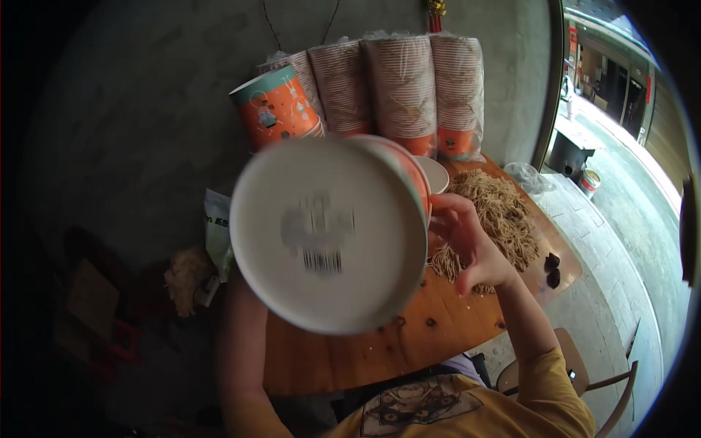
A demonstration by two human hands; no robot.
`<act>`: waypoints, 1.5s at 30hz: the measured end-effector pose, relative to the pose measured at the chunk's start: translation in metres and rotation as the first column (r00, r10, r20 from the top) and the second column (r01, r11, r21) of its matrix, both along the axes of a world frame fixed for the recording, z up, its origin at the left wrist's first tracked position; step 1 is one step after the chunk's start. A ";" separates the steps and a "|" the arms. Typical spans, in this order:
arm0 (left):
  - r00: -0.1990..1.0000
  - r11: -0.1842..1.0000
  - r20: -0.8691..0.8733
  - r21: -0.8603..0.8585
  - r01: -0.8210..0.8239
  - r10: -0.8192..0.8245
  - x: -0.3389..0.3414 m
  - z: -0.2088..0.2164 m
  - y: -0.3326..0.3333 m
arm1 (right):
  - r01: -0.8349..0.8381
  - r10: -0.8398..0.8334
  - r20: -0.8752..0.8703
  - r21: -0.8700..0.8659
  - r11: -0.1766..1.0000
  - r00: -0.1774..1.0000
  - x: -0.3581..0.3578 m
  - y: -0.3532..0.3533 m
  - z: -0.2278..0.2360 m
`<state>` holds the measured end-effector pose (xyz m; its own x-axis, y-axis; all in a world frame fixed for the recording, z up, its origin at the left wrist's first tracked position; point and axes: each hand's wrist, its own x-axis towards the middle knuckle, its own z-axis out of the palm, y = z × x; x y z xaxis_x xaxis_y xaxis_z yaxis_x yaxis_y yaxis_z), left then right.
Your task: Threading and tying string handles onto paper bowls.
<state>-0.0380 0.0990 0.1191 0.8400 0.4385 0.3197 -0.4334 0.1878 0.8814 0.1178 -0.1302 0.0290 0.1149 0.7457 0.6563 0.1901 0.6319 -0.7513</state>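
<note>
Round white-bottomed orange paper bowl (328, 233) is held up, base facing camera; right hand (467, 244) curled at its rim, left hand hidden, grip can't be told.

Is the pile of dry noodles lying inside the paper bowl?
No, the noodles lie heaped on the wooden table, behind the right hand, while the bowl shows only its white bottom.

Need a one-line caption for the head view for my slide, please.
Right hand at the rim of a raised paper bowl, its white underside toward the camera, over a wooden table strewn with dry noodles.
</note>
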 end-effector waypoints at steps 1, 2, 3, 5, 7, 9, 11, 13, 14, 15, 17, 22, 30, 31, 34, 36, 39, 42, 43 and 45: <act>0.997 1.000 0.071 0.005 0.013 -0.013 0.008 0.010 0.014 | 0.160 -0.167 0.154 0.058 0.985 0.974 -0.001 0.007 0.014; 0.990 1.000 0.137 0.013 0.012 -0.014 0.020 0.025 0.029 | 0.289 -0.309 0.180 0.127 0.949 0.934 -0.003 0.023 0.031; 0.980 1.000 0.199 0.022 -0.001 -0.003 0.030 0.046 0.051 | 0.399 -0.434 0.191 0.196 0.896 0.881 -0.004 0.044 0.049; 0.945 0.999 0.326 0.032 0.022 -0.031 0.036 0.057 0.083 | 0.397 -0.414 0.033 0.224 0.890 0.909 0.011 0.079 0.088; 0.921 0.991 0.369 0.002 -0.135 0.124 0.036 0.081 0.068 | 0.452 -0.499 0.060 0.339 0.825 0.865 0.030 0.111 0.126; 0.854 0.952 0.506 0.186 -0.245 0.121 0.046 0.113 0.077 | 0.485 -0.565 0.088 0.417 0.769 0.820 0.049 0.154 0.152; 0.851 0.865 0.518 0.386 -0.322 0.086 0.056 0.123 0.082 | 0.476 -0.528 0.050 0.368 0.799 0.848 0.065 0.180 0.168; 0.907 0.768 0.415 0.557 -0.316 0.071 0.057 0.125 0.121 | 0.532 -0.587 0.139 0.298 0.793 0.798 0.085 0.216 0.175; 0.855 0.607 0.480 0.626 -0.490 0.196 0.059 0.124 0.127 | 0.552 -0.604 0.165 0.274 0.787 0.780 0.084 0.225 0.177; 0.777 0.407 0.554 0.663 -0.629 0.298 0.060 0.122 0.134 | 0.573 -0.620 0.191 0.249 0.780 0.761 0.083 0.234 0.177; 0.795 0.415 0.525 0.678 -0.606 0.304 0.058 0.115 0.148 | 0.584 -0.626 0.231 0.228 0.779 0.744 0.086 0.251 0.169; 0.787 0.451 0.398 0.659 -0.602 0.471 0.063 0.080 0.179 | 0.548 -0.546 0.338 0.098 0.831 0.767 0.113 0.281 0.137; 0.793 0.515 0.259 0.643 -0.567 0.551 0.067 0.041 0.207 | 0.427 -0.326 0.348 -0.272 0.863 0.879 0.117 0.277 0.112; 0.792 0.512 0.259 0.644 -0.569 0.553 0.066 0.035 0.211 | 0.424 -0.323 0.347 -0.270 0.864 0.880 0.112 0.274 0.115; 0.812 0.552 0.256 0.624 -0.553 0.524 0.068 0.014 0.207 | 0.524 -0.377 0.425 -0.313 0.792 0.823 0.114 0.258 0.110; 0.826 0.555 0.265 0.635 -0.538 0.497 0.063 -0.002 0.207 | 0.530 -0.341 0.493 -0.316 0.787 0.801 0.118 0.247 0.101; 0.851 0.572 0.252 0.649 -0.502 0.461 0.061 -0.016 0.203 | 0.566 -0.380 0.477 -0.343 0.750 0.793 0.128 0.221 0.085; 0.857 0.572 0.231 0.661 -0.486 0.460 0.062 -0.026 0.207 | 0.580 -0.400 0.463 -0.361 0.730 0.791 0.133 0.186 0.073; 0.834 0.495 0.254 0.706 -0.506 0.490 0.060 -0.029 0.211 | 0.603 -0.423 0.467 -0.354 0.715 0.776 0.133 0.173 0.068; 0.792 0.355 0.290 0.774 -0.524 0.536 0.051 -0.032 0.234 | 0.567 -0.423 0.407 -0.354 0.744 0.810 0.136 0.153 0.061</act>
<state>0.0129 0.3327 0.0875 0.5356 0.3615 0.7632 -0.1669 -0.8406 0.5154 0.2534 0.0231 0.0897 0.4154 0.8457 0.3350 0.6267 0.0009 -0.7792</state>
